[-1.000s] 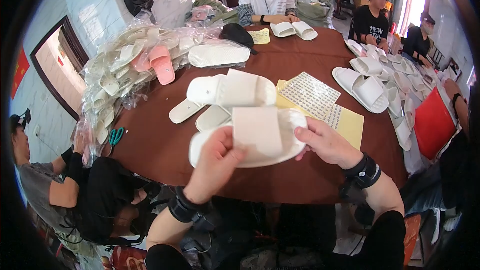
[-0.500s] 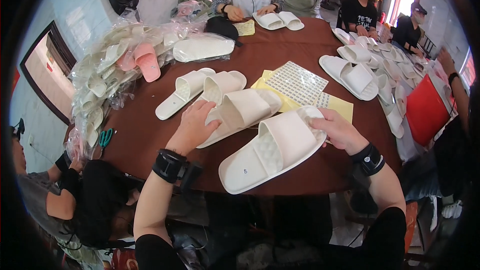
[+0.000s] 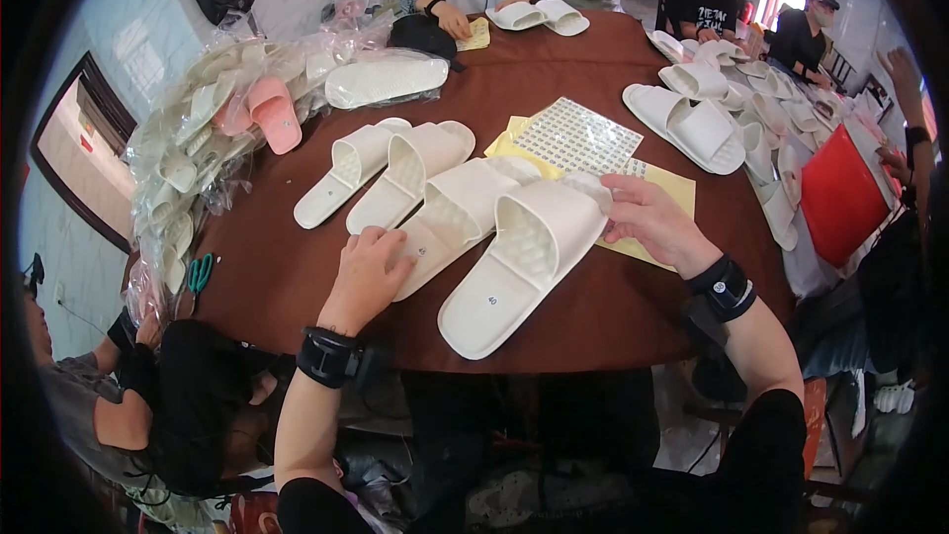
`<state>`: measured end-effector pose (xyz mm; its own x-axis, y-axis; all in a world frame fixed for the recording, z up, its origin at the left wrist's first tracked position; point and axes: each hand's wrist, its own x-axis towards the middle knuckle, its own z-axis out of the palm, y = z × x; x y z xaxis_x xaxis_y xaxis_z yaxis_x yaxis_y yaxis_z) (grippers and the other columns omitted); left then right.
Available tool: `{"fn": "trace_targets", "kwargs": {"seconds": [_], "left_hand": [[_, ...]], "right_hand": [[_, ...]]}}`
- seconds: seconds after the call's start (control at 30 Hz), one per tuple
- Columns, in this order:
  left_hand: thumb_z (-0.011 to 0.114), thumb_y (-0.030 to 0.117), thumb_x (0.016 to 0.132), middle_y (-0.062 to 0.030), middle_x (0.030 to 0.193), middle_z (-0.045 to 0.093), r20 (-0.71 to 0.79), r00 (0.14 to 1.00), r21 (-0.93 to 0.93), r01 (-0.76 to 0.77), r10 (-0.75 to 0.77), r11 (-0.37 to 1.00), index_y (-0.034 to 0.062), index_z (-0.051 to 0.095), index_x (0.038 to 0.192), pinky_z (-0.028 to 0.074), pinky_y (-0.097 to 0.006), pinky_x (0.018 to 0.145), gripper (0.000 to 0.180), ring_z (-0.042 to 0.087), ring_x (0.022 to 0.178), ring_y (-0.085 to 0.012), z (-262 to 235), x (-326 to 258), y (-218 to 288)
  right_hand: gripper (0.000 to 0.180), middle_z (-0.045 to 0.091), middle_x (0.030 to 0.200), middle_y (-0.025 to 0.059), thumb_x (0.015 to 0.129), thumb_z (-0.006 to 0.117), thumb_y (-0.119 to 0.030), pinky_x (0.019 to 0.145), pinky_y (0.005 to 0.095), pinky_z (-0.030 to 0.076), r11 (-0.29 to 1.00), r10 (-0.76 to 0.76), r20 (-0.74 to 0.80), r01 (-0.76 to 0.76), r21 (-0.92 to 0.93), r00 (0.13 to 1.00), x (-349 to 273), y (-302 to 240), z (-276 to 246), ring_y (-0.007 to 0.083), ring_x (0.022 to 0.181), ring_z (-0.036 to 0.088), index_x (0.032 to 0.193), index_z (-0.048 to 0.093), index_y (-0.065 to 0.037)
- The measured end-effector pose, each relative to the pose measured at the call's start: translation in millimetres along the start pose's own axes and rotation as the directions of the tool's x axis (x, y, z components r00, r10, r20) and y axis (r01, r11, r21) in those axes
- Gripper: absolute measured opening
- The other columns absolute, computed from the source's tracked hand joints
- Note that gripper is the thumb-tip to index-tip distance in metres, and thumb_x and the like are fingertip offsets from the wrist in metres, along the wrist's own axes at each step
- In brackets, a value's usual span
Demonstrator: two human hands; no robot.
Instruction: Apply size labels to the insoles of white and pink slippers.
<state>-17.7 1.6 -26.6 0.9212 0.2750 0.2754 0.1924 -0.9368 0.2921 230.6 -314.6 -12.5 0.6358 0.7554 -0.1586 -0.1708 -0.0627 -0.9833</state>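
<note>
The nearest white foam slide slipper (image 3: 522, 262) lies sole-down at the near edge of the round brown table (image 3: 287, 277), its heel toward the person and its toe pointing away to the right; the right hand (image 3: 647, 222) rests at that toe end, fingers loosely curled and the fingertips (image 3: 615, 200) touching the slipper's front rim beside the strap; whether they pinch it or only rest there cannot be told. Just beside it on the left lies a second white foam slipper (image 3: 457, 218), touching the first along its side; the left hand (image 3: 371, 272) lies flat on this one's heel end, palm down, fingers spread and pressed onto the sole, gripping nothing. Both wrists carry black bands.

Further left, two more white slippers of the same kind (image 3: 386, 173) lie side by side, slanted the same way, toward the middle of the table. Behind the right hand lies a yellow paper sheet (image 3: 662, 193), and on it, toward the table's middle, a white sheet of small square stickers (image 3: 578, 136).

Along the left edge a heap of slippers in clear plastic bags (image 3: 213, 148) is piled, a pink one among them; green-handled scissors (image 3: 201, 272) lie near the edge below it. At the right edge more white slippers (image 3: 692, 119) lie in a loose group, beside a red flat folder (image 3: 840, 198). Other people sit at the far edge and to the right, one with a pair of white slippers (image 3: 539, 15) before them.
</note>
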Motion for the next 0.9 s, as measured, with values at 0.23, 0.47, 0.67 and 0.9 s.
{"fn": "trace_targets", "kwargs": {"seconds": [0.23, 0.47, 0.67, 0.9], "left_hand": [[0.07, 0.019, 0.084, -0.0145, 0.102, 0.056, -0.073, 0.997, -0.034, 0.008, -0.01, 0.999, 0.0058, 0.064, 0.116, 0.045, -0.047, 0.089, 0.035, 0.054, 0.098, -0.0363, 8.1, -28.1, 20.1], [0.072, 0.018, 0.085, -0.0147, 0.098, 0.053, -0.099, 0.992, -0.102, 0.07, -0.08, 0.992, 0.0034, 0.062, 0.116, 0.045, -0.045, 0.085, 0.036, 0.052, 0.094, -0.035, 7.5, -54.1, 49.2], [0.073, 0.015, 0.084, -0.0139, 0.097, 0.052, -0.133, 0.986, -0.15, 0.077, -0.097, 0.986, 0.0021, 0.061, 0.119, 0.044, -0.043, 0.083, 0.039, 0.052, 0.092, -0.0334, 11.7, -76.6, 73.3], [0.073, 0.014, 0.084, -0.0132, 0.098, 0.053, -0.21, 0.974, -0.139, 0.057, -0.086, 0.989, 0.0009, 0.061, 0.12, 0.043, -0.042, 0.083, 0.04, 0.051, 0.092, -0.0324, 19.6, -84.8, 79.4]], "right_hand": [[0.053, 0.063, 0.113, 0.0101, 0.092, 0.059, -0.01, 0.079, 0.0286, 0.052, 0.972, -0.137, 0.0, 0.135, -0.191, 0.991, 17.6, 9.3, 22.2, 0.0135, 0.094, 0.061, 0.141, 0.045, 0.006], [0.041, 0.065, 0.111, 0.0098, 0.098, 0.055, -0.012, 0.082, 0.0291, 0.05, 0.9, -0.266, -0.142, 0.193, -0.39, 0.953, 43.8, 2.6, 35.4, 0.0134, 0.095, 0.061, 0.136, 0.051, 0.003], [0.032, 0.066, 0.11, 0.0118, 0.102, 0.05, -0.018, 0.086, 0.03, 0.049, 0.803, -0.389, -0.158, 0.25, -0.541, 0.908, 60.6, 11.6, 54.4, 0.0154, 0.095, 0.063, 0.127, 0.059, -0.001], [0.034, 0.067, 0.113, 0.0156, 0.103, 0.047, -0.021, 0.098, 0.0323, 0.044, 0.785, -0.38, -0.135, 0.241, -0.571, 0.915, 63.0, 15.2, 59.1, 0.0223, 0.11, 0.061, 0.124, 0.059, 0.002]]}}
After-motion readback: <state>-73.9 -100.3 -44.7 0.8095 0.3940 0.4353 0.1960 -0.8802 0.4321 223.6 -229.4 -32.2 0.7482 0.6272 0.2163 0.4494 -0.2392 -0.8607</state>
